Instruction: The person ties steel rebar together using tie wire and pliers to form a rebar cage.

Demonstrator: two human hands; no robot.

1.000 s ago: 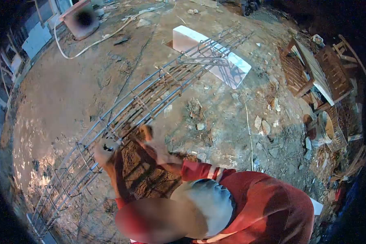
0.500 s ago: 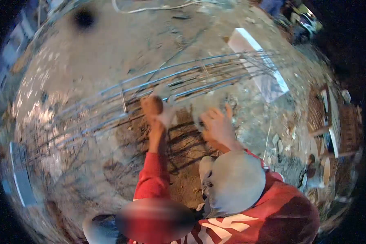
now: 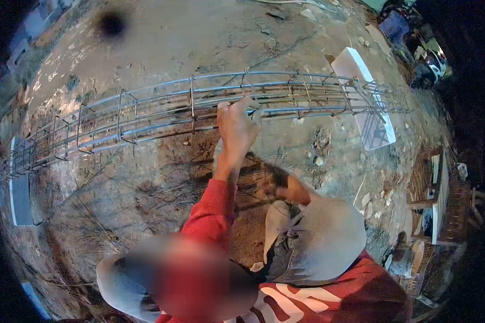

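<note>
A long steel rebar cage [image 3: 161,126] of straight bars and square stirrups stretches across the ground in front of me. My left hand [image 3: 237,126] is closed around a near bar of the cage, right of a tall stirrup [image 3: 192,105]; its fingertips are partly hidden. Lower and to the right, my right hand [image 3: 277,185] is close to my right knee, apart from the cage. Shadow and motion smear its fingers, so what it may hold does not show.
White blocks support the cage at the right [image 3: 367,102] and left [image 3: 21,196]. Wooden pieces [image 3: 439,199] stand at the right. Stones and dirt [image 3: 318,161] cover the ground near my shoes. Dark piled items [image 3: 415,48] lie at the upper right.
My left hand has come to the cage bar and closed on it. My right hand has dropped from near the cage toward my knee. The whole view has also shifted.
</note>
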